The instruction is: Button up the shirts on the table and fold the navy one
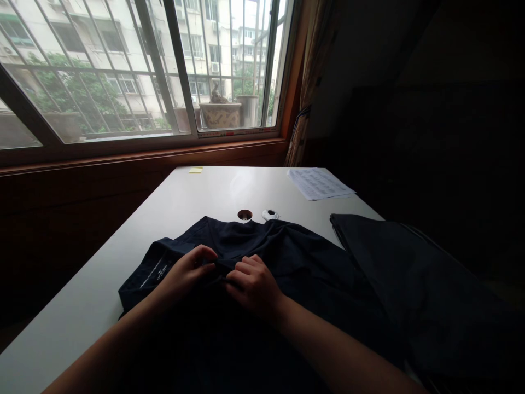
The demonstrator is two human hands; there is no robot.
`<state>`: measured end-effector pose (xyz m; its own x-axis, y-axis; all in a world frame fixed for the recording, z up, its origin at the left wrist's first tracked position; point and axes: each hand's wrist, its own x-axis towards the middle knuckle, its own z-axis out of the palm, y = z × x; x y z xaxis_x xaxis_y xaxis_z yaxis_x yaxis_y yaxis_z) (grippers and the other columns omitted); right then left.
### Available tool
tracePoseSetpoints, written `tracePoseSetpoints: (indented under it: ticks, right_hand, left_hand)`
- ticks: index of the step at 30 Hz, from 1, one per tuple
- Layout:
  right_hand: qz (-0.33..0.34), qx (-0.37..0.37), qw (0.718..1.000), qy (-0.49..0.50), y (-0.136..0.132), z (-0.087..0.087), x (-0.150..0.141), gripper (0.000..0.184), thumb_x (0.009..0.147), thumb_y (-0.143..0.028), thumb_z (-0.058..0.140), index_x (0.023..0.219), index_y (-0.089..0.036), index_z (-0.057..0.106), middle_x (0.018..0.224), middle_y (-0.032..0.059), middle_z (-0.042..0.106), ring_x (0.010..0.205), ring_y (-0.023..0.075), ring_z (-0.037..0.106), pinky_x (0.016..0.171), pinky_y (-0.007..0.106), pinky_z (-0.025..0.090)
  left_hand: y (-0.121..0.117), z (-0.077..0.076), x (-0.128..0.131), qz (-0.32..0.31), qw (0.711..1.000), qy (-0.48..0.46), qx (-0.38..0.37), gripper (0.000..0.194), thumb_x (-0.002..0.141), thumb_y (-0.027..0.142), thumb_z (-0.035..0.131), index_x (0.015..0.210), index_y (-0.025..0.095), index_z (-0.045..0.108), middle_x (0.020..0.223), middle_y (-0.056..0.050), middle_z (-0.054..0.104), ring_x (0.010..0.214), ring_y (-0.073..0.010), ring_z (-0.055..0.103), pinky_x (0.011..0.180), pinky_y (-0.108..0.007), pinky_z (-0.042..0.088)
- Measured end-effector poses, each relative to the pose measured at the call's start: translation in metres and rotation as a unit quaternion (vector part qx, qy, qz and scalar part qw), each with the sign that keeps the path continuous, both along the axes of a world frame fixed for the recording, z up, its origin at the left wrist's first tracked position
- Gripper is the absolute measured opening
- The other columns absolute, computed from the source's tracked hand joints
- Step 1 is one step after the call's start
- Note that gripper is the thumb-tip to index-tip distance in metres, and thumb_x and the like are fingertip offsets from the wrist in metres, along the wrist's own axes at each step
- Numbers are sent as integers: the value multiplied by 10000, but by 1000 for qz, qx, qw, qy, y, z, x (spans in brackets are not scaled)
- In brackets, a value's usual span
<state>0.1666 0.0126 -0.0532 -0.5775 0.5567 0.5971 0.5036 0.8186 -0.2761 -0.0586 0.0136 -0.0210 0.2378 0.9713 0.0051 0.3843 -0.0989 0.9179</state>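
A dark navy garment [254,235] is spread over the near part of the white table [164,213]. White lettering and a pale stripe mark its left side. My left hand [192,268] pinches a fold of the cloth between thumb and fingers. Close beside it on the right, my right hand [254,282] has its fingers curled and closed on the same garment. A small stretch of raised fabric runs between the two hands. What lies under the fingertips is hidden, and the near part of the garment is lost in shadow.
To the right lies another dark folded cloth [394,257]. Printed sheets [318,183] rest at the far right corner, a yellow sticky note [196,170] at the far left. A round cable hole [245,215] and its cover [270,215] sit beyond the garment. Behind is a barred window [135,71].
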Motion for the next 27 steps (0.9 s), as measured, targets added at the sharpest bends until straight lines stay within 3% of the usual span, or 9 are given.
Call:
tracePoseSetpoints:
  ticks: [12,20,24,27]
  right_hand:
    - [-7,57,998,-35,-4,7,2,220,936,-346,581,771,-211,633,672,9,589,760,186,503,736,368,309]
    - [78,58,995,-9,-8,10,1,155,945,-312,551,984,-202,653,689,-6,632,656,156,533,657,340,339]
    - [35,27,999,32,-10,13,5,127,955,-264,519,973,-194,623,712,2,625,637,153,527,677,339,367]
    - [-35,-1,998,50,-6,11,9,72,921,-250,550,944,-194,588,792,33,621,753,192,545,748,358,405]
  left_hand:
    - [-2,2,2,122,991,19,61,229,846,380,632,988,202,608,901,-27,661,769,-188,607,685,-288,486]
    - [-4,-1,2,134,970,121,161,171,902,348,566,998,219,625,920,-30,673,740,-182,599,672,-292,470]
    - [-4,-2,0,124,961,146,202,150,923,324,550,992,220,634,928,-31,648,758,-180,586,705,-303,469]
    - [-4,0,0,123,958,154,209,148,924,327,555,987,224,640,915,-30,629,764,-185,574,728,-316,469]
